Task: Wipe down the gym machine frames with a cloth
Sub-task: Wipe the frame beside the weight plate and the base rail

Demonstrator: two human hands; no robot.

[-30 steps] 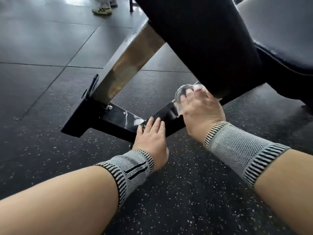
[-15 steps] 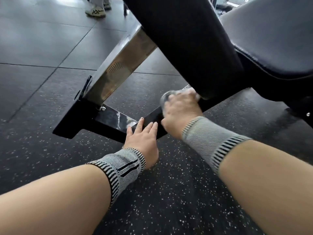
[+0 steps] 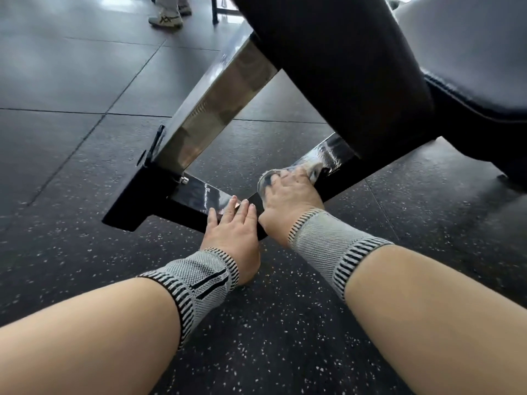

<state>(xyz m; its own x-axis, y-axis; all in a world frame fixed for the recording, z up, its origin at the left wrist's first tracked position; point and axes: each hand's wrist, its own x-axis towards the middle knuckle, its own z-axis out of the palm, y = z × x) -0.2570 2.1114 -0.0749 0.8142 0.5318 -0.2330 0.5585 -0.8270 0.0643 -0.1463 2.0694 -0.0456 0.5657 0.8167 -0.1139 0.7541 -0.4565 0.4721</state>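
The right hand (image 3: 288, 195) presses a crumpled, pale grey cloth (image 3: 309, 169) against the glossy black, flat-sided steel frame bar (image 3: 336, 155) low on the gym machine, fingers curled over the fabric and bunching it beneath the palm. Just to its left, the left hand (image 3: 233, 226) lies flat with fingers extended and close together on the near black crossbar (image 3: 199, 192). Both wrists wear ribbed grey-and-black knit wrist sleeves (image 3: 328, 240) above the speckled black rubber floor (image 3: 285, 352).

floor (image 3: 85, 81): dark speckled rubber tiles, seams visible | light: soft glare far left
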